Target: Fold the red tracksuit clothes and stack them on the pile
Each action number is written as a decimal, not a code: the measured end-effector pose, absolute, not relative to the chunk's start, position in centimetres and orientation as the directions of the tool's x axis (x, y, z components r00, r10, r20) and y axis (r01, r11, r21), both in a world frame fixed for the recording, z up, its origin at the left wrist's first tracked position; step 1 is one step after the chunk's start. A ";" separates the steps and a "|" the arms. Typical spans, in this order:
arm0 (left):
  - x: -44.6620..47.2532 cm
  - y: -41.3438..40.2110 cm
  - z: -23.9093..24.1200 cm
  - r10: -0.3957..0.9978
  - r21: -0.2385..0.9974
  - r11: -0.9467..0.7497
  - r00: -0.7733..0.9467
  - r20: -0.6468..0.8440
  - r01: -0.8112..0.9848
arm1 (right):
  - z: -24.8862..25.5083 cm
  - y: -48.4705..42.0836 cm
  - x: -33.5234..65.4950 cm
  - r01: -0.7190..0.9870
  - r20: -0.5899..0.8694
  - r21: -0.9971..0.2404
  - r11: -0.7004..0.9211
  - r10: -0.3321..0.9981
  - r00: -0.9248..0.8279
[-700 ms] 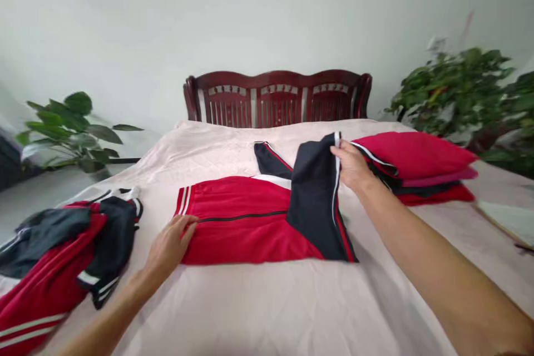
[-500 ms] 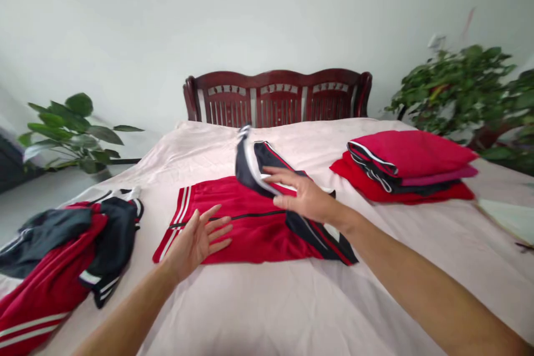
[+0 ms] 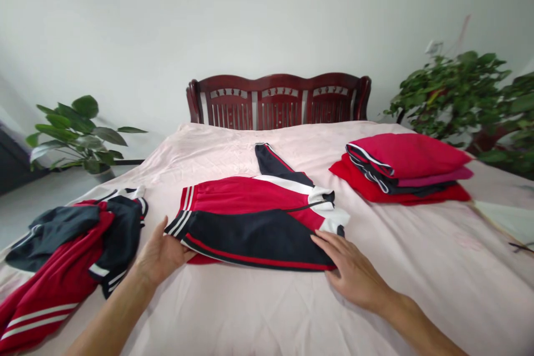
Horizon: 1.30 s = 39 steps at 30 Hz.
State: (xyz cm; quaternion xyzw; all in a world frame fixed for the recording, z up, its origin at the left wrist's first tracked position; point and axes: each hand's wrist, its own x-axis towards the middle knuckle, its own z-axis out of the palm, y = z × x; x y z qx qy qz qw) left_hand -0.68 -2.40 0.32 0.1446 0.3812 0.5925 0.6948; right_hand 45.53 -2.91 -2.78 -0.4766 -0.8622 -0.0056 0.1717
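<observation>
A red, white and navy zip jacket [image 3: 250, 192] lies on the bed, its hem to the left and collar to the right. One navy sleeve [image 3: 254, 236] with a red stripe lies lengthwise across the near half of its body. The other sleeve [image 3: 273, 160] sticks out toward the headboard. At the striped cuff, my left hand [image 3: 161, 253] grips the sleeve's end, thumb at its edge and the other fingers partly hidden underneath. My right hand [image 3: 352, 270] holds the sleeve near the shoulder, fingers on top and thumb at the near edge.
A rumpled heap of red and navy clothes [image 3: 79, 256] lies at the left. Folded red and navy clothes form a stack [image 3: 409, 164] at the right. Behind the pale pink sheet [image 3: 258, 311] rises a dark wooden headboard [image 3: 279, 100]. Potted plants [image 3: 79, 133] flank the bed.
The navy sleeve, blurred in mid-air by my right hand before, now lies along the jacket's near side. My left hand has closed on the cuff; my right has moved nearer and to the right.
</observation>
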 end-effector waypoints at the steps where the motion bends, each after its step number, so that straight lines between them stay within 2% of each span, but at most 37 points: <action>1: -0.6 -2.1 0.7 0.911 0.674 0.247 -0.071 -0.407 -0.696 | -2.9 -2.9 45.6 0.825 0.339 -0.115 0.553 0.803 -0.491; 4: -0.7 -1.5 1.5 0.834 0.764 0.188 -0.311 -0.456 -0.617 | -3.4 -2.3 46.0 0.842 0.446 -0.031 0.539 0.761 -0.471; 8: -2.1 -2.0 0.4 0.804 0.922 0.162 -0.494 -0.331 -0.353 | -4.3 -1.5 46.7 0.889 0.558 0.030 0.456 0.731 -0.394; 11: -3.2 -2.9 -1.1 0.813 0.948 0.251 -0.490 -0.316 -0.196 | -4.6 -1.4 47.0 0.911 0.596 0.046 0.409 0.721 -0.354; 17: -3.4 -3.0 -1.7 0.791 0.965 0.241 -0.554 -0.259 -0.107 | -3.1 0.1 46.6 0.956 0.612 -0.002 0.294 0.756 -0.231; 23: -2.9 -2.4 -1.1 0.769 0.959 0.280 -0.588 -0.251 -0.043 | -3.2 0.2 46.5 0.972 0.521 0.114 0.207 0.820 -0.235; 27: -3.1 -2.4 -0.8 0.790 0.992 0.125 -0.602 -0.119 -0.032 | -3.2 -0.7 46.6 0.968 0.616 0.070 0.241 0.752 -0.232; 30: -3.3 -2.4 -0.9 0.809 0.998 0.044 -0.588 -0.013 0.038 | -3.5 -0.8 47.1 0.957 0.593 0.055 0.285 0.762 -0.261; 33: -3.8 -2.4 -1.4 0.819 0.974 0.164 -0.572 -0.047 0.155 | -4.0 -0.7 47.6 0.951 0.536 0.054 0.303 0.795 -0.284; 35: -4.1 -2.4 -1.7 0.812 0.936 0.245 -0.581 -0.056 0.252 | -4.2 -0.6 47.9 0.951 0.564 0.031 0.307 0.780 -0.270; 39: -4.3 -2.3 -2.0 0.803 0.841 0.310 -0.596 0.018 0.444 | -4.3 -0.7 48.3 0.937 0.589 -0.038 0.348 0.765 -0.261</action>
